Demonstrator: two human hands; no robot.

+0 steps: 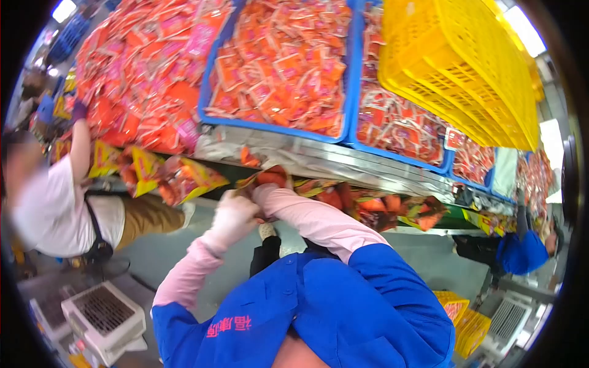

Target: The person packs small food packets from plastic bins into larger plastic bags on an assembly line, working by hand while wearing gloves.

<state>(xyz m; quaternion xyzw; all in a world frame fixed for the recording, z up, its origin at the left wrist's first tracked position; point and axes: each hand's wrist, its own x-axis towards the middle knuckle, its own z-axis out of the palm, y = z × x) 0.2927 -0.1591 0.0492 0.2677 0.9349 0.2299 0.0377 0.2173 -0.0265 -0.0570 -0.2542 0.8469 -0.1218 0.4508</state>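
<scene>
My left hand (236,214), in a pale glove, is closed at the near edge of a red and yellow plastic bag (248,181). My right hand (265,191) reaches to the same bag from the right, its fingers hidden at the bag's mouth. Orange-red contents (271,178) show there. A small orange packet (250,157) lies on the metal ledge (288,153) just beyond. More red and yellow bags (368,205) stand in a row to the right of my hands.
Blue trays (276,130) of small orange packets (282,67) lie beyond the ledge. Yellow crates (454,73) are stacked at upper right. A loose packet heap (141,73) and a co-worker (55,202) are left; another co-worker (521,251) is right.
</scene>
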